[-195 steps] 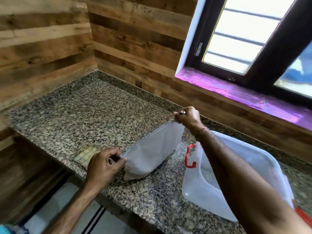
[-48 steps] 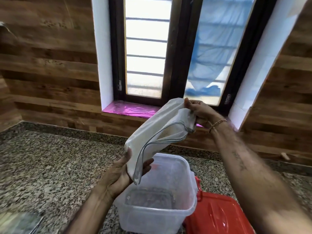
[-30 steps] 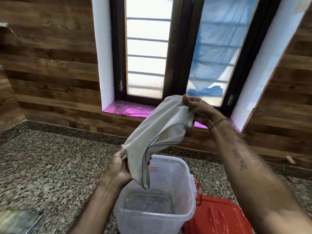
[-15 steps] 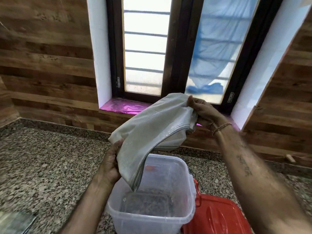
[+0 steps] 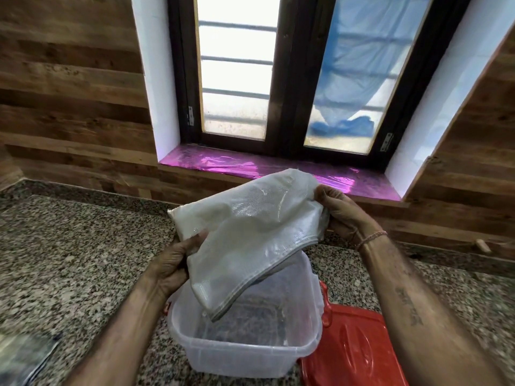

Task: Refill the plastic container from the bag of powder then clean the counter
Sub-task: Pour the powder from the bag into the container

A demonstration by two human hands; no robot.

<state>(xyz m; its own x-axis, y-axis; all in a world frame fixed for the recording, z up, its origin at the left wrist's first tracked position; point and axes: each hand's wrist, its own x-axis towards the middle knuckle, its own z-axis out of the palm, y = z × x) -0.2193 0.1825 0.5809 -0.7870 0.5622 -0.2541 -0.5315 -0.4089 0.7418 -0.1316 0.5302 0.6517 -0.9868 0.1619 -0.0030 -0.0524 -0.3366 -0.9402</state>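
A white woven bag of powder point(image 5: 245, 227) is held tilted above a clear plastic container point(image 5: 245, 346) on the granite counter point(image 5: 69, 260). Its open corner points down into the container's mouth. My left hand point(image 5: 175, 260) grips the bag's lower left side, thumb on top. My right hand point(image 5: 342, 213) grips the raised far end. The container's bottom shows through, with only a thin trace of powder inside.
A red lid point(image 5: 354, 349) lies on the counter just right of the container. A blurred flat object point(image 5: 25, 358) sits at the bottom left edge. A window with a pink-lined sill point(image 5: 278, 165) and wood-panelled walls stand behind.
Since the first frame the bag went from lying on the counter to tilted over the container. In the last half second my left hand shifted and the bag flattened, its left corner rising.
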